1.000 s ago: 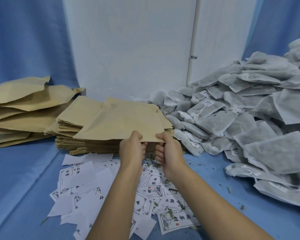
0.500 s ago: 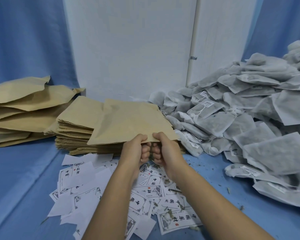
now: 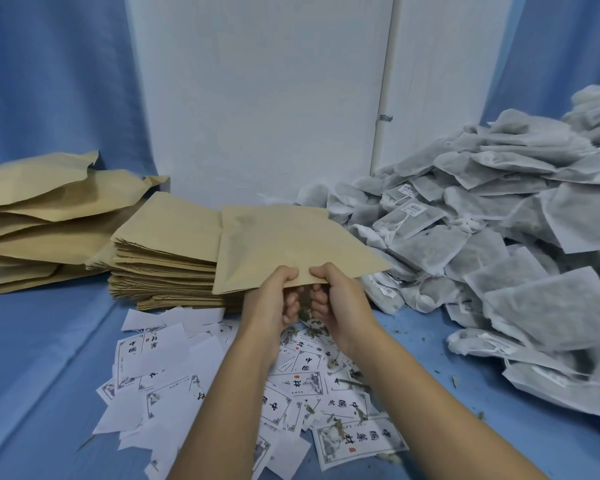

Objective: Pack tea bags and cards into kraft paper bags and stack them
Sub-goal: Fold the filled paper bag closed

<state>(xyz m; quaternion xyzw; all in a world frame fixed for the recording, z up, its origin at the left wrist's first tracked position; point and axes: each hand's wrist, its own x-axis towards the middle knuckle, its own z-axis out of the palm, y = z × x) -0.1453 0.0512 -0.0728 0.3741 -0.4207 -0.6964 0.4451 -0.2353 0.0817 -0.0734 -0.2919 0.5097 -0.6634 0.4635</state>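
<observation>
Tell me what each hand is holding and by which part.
The left hand and right hand both pinch one flat brown kraft paper bag at its near edge, side by side, thumbs on top.

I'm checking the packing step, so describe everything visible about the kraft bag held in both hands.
The kraft paper bag is a flat, tan, roughly square pouch of matte paper with a faint dent near its far left corner. It is held up in the air, hiding the right part of the stack of empty bags. The left hand and right hand pinch its near edge side by side, thumbs on top, fingers curled beneath. Its mouth cannot be seen.
</observation>
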